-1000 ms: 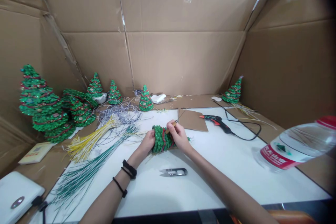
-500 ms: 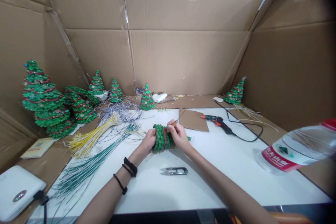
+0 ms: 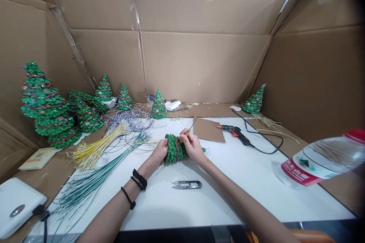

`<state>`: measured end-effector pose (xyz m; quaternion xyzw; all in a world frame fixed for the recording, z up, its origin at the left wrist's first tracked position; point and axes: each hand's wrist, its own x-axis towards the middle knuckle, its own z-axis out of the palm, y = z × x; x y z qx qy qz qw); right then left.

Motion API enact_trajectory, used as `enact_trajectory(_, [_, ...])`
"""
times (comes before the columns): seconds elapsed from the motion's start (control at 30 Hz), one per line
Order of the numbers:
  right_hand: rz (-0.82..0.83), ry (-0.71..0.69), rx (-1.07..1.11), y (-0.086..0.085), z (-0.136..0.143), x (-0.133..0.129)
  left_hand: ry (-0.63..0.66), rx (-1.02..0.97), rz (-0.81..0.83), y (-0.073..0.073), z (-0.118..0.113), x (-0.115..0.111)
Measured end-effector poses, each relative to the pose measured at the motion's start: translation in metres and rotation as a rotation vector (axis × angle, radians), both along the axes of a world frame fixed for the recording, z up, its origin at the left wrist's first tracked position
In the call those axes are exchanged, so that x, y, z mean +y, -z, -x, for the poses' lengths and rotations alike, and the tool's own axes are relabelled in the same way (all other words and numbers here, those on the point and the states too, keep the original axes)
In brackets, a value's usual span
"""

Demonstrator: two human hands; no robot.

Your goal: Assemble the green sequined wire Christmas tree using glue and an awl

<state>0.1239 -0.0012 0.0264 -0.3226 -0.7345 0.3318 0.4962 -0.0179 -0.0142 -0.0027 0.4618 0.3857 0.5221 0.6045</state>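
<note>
A small green Christmas tree [image 3: 172, 151] with a red garland lies on its side above the white board, its tip pointing right. My left hand [image 3: 160, 151] is closed on its base end. Against the garland, my right hand [image 3: 194, 148] pinches a wooden-handled awl [image 3: 187, 133], whose thin metal shaft points up and away. The right fingers touch the tree and hide part of it. Closer to me, thread snips [image 3: 186, 185] lie flat, blades to the left.
Left are yellow wires [image 3: 99, 146], green wires [image 3: 105, 174], a white device [image 3: 19, 205] and decorated trees [image 3: 45, 98]. A cardboard piece [image 3: 209, 130], a glue gun [image 3: 236, 133] and a large bottle [image 3: 322, 159] lie right. Cardboard walls [image 3: 199, 60] enclose the table.
The whole view has shifted slightly, so things appear a little further left. Both hands keep their hold on the tree and awl, with hardly any visible movement.
</note>
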Motion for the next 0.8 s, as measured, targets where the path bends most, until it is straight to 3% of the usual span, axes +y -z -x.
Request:
enact_trajectory(0.6, [0.007,-0.024,-0.011,-0.0052,0.0031,0.0,0.005,0.036,0.0,0.0035,0.0037,0.0013])
enact_trajectory(0.8, [0.029,-0.027,-0.023,-0.0066,0.0041,-0.0002,0.011,0.075,-0.04,-0.0015,0.0041,0.0013])
